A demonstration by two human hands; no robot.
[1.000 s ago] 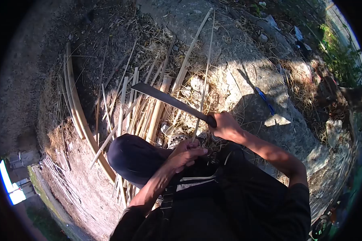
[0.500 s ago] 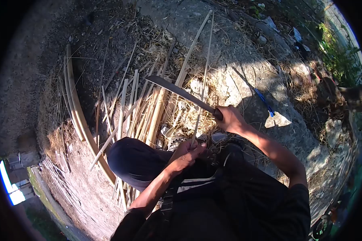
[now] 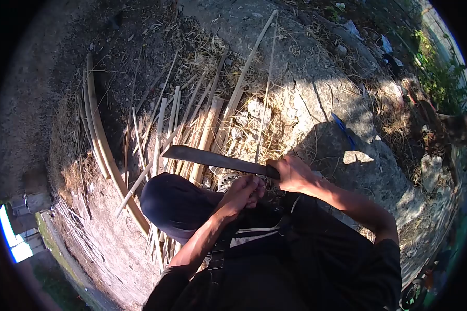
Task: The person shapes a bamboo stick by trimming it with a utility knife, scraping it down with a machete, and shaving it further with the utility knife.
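Note:
A long machete (image 3: pixel 213 158) with a dark handle is in my right hand (image 3: pixel 291 174), its broad blade pointing left above my knee. My left hand (image 3: pixel 242 194) is closed on the near end of a thin bamboo strip (image 3: pixel 266 96), which runs up and away over the rock. The blade crosses the strip just above my left fingers, close to them; whether it touches the strip cannot be made out. Left of the blade, a pile of split bamboo strips (image 3: pixel 205 137) lies on the ground beside my bent knee.
Long curved bamboo poles (image 3: pixel 99 137) lie at the left. A large rock slab (image 3: pixel 342 129) spreads over the right side, with a blue object (image 3: pixel 343 130) on it. Dry shavings (image 3: pixel 241 137) lie around the pile, and green plants (image 3: pixel 441 78) stand at the upper right.
The machete has come down and nearer to my left hand, its blade now flatter across the view. My right hand first rose slightly, then lowered towards my left hand.

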